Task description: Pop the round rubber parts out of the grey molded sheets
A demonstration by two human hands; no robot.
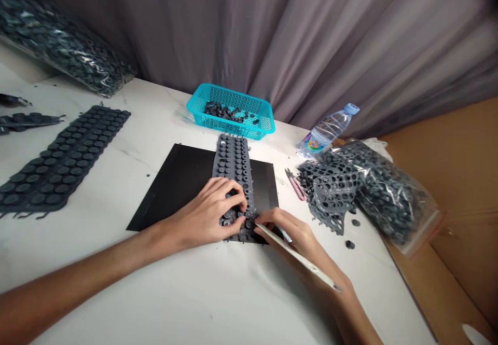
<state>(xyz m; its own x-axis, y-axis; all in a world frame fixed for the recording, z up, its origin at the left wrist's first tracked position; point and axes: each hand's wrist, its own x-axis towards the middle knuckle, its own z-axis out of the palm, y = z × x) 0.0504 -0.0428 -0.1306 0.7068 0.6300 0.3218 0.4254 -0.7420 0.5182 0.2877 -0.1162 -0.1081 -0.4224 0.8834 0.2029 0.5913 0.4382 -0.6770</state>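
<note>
A dark grey moulded rubber sheet with rows of round knobs lies lengthwise on a black mat. My left hand rests over its near end, fingers curled, with thumb and forefinger gripping around a knob at the right edge. My right hand pinches a slim, pale stick-like tool whose tip is hidden near the fingertips. The fingers of this hand meet the sheet's right edge, close to my left thumb.
A turquoise basket with small dark pieces stands behind the mat. On the right are pink-handled snips, perforated rubber scraps, a water bottle and a filled plastic bag. Another knobbed sheet and large bag are left.
</note>
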